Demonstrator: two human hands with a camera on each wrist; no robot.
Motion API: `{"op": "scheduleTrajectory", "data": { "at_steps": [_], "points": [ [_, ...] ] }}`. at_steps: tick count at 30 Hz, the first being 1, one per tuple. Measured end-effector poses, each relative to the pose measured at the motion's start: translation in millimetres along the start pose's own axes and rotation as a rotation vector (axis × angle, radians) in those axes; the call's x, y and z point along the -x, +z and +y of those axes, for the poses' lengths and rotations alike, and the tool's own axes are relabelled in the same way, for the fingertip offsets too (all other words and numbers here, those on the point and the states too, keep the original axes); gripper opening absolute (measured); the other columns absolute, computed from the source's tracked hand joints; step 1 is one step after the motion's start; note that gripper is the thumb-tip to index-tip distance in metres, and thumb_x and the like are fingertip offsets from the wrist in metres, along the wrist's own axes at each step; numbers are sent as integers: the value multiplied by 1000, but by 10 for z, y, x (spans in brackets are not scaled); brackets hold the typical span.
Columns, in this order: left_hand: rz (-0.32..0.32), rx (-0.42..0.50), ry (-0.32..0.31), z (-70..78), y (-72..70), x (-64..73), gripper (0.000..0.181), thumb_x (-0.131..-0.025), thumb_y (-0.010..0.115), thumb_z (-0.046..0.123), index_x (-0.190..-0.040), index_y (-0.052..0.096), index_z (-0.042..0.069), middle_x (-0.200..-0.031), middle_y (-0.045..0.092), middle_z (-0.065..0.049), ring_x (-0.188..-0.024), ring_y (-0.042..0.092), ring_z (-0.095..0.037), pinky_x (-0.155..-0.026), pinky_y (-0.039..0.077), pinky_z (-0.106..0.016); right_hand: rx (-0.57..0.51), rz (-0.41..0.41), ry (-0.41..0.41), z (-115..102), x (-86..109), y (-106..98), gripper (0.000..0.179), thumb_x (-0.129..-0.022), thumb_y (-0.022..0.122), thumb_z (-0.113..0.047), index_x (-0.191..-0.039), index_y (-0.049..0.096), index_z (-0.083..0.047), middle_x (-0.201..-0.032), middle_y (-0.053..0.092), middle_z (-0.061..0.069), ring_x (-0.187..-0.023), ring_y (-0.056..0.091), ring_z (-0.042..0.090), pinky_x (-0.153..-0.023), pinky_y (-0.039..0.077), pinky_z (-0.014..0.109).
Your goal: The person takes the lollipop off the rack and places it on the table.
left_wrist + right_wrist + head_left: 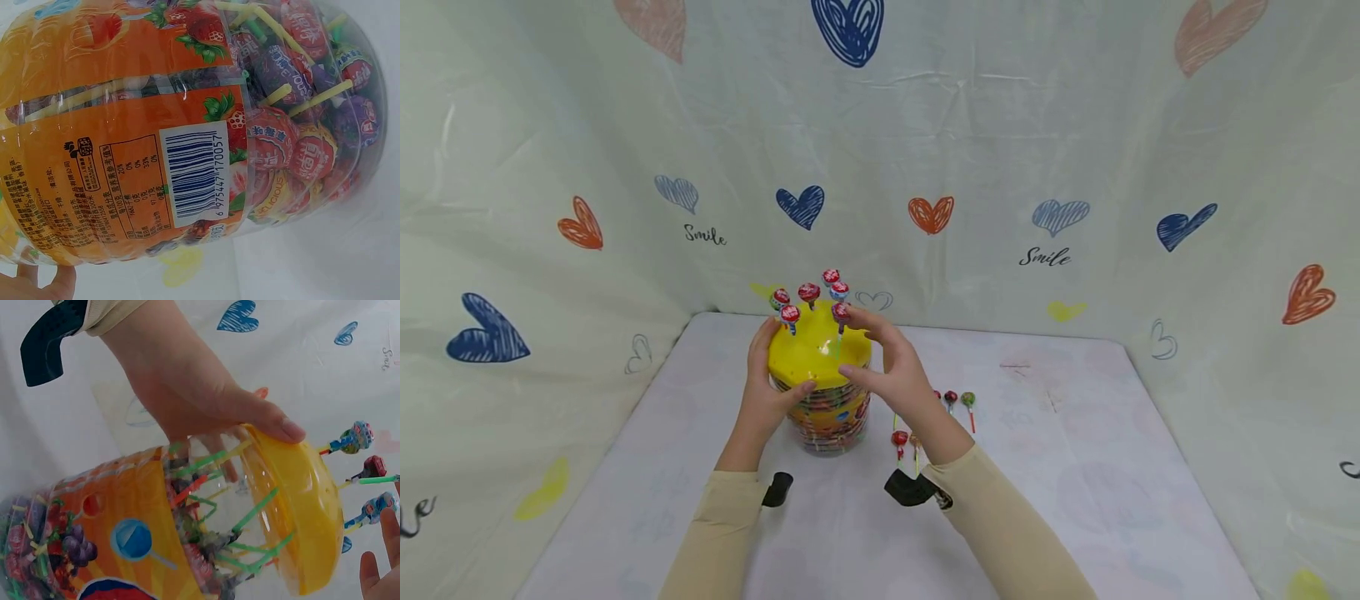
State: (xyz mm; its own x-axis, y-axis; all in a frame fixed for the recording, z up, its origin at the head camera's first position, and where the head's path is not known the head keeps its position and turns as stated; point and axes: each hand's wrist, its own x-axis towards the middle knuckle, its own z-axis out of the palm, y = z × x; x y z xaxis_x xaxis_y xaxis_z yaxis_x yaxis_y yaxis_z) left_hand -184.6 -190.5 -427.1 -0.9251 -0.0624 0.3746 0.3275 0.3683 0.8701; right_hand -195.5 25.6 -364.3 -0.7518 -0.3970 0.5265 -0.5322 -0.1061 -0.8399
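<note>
A clear plastic jar (131,156) packed with wrapped lollipops has an orange fruit label and a yellow lid (812,354). My left hand (763,408) grips it at the lid, thumb over the front rim (294,434). Several lollipops (808,292) stand upright out of the lid. Over the lid's right side, my right hand (898,379) pinches a red-wrapped lollipop (841,313) whose green stick (378,480) points down at the lid. In the right wrist view only the fingertips (390,528) of this hand show, at the right edge.
More lollipops (968,400) lie on the white table (1037,500) right of the jar, partly hidden behind my right forearm. A pale curtain (985,150) printed with hearts hangs around the table's back and sides. Black straps (910,487) sit at both wrists.
</note>
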Motion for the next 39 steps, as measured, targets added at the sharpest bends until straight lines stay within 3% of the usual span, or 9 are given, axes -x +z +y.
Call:
{"op": "scheduleTrajectory", "data": {
  "at_steps": [6,11,15,18,21,25,28,33,39],
  "points": [
    [7,1,9,-33,-12,8,96,-81,77,23,-156,18,17,-161,8,-1,-146,10,-25,-115,13,-59,-122,67,88,159,163,-164,61,-84,70,8,-139,47,-3,-131,54,16,-116,53,30,-103,42,50],
    [19,18,30,-60,-18,20,97,-80,79,34,-156,20,24,-161,9,4,-146,11,-24,-114,13,-62,-166,122,209,328,315,-282,59,-84,69,10,-137,49,-6,-129,55,14,-105,59,26,-90,54,36],
    [20,14,26,-58,-16,25,96,-80,79,33,-155,20,29,-161,9,5,-146,11,-23,-114,13,-62,-184,178,270,447,434,-373,56,-84,66,13,-134,51,-5,-124,57,17,-97,62,23,-81,57,33],
    [18,11,22,-59,-18,31,95,-81,78,31,-155,19,29,-161,9,5,-146,11,-23,-114,14,-61,-169,209,306,533,530,-445,54,-83,66,14,-132,52,-4,-121,59,19,-93,63,22,-77,57,31],
    [4,17,-3,105,-34,57,96,-82,77,25,-156,17,20,-161,8,-2,-146,10,-27,-114,13,-62,-148,222,347,633,638,-513,55,-83,66,14,-133,51,-4,-122,57,21,-91,64,21,-76,57,30],
    [-10,22,-34,138,-40,48,97,-80,76,17,-156,16,14,-161,6,-7,-146,9,-29,-114,13,-61,-133,234,435,776,804,-587,58,-83,64,17,-135,50,-3,-123,52,23,-89,63,19,-77,57,30],
    [-3,22,-23,-27,-25,18,98,-80,77,18,-156,16,22,-161,6,-1,-146,9,-26,-114,13,-61,-100,239,501,876,915,-629,60,-82,62,19,-136,49,-2,-126,49,23,-89,64,19,-78,57,30],
    [6,25,2,-53,-11,19,96,-81,77,26,-156,18,28,-161,8,5,-146,11,-24,-113,14,-61,-26,222,574,1024,1051,-691,61,-82,62,18,-138,49,-3,-130,47,22,-88,66,22,-76,57,29],
    [0,18,-9,-41,-7,14,94,-82,77,24,-156,18,27,-161,8,5,-146,11,-22,-114,14,-60,40,175,643,1208,1225,-762,62,-80,63,19,-137,50,0,-134,46,23,-87,68,30,-69,56,29]
  ]
}}
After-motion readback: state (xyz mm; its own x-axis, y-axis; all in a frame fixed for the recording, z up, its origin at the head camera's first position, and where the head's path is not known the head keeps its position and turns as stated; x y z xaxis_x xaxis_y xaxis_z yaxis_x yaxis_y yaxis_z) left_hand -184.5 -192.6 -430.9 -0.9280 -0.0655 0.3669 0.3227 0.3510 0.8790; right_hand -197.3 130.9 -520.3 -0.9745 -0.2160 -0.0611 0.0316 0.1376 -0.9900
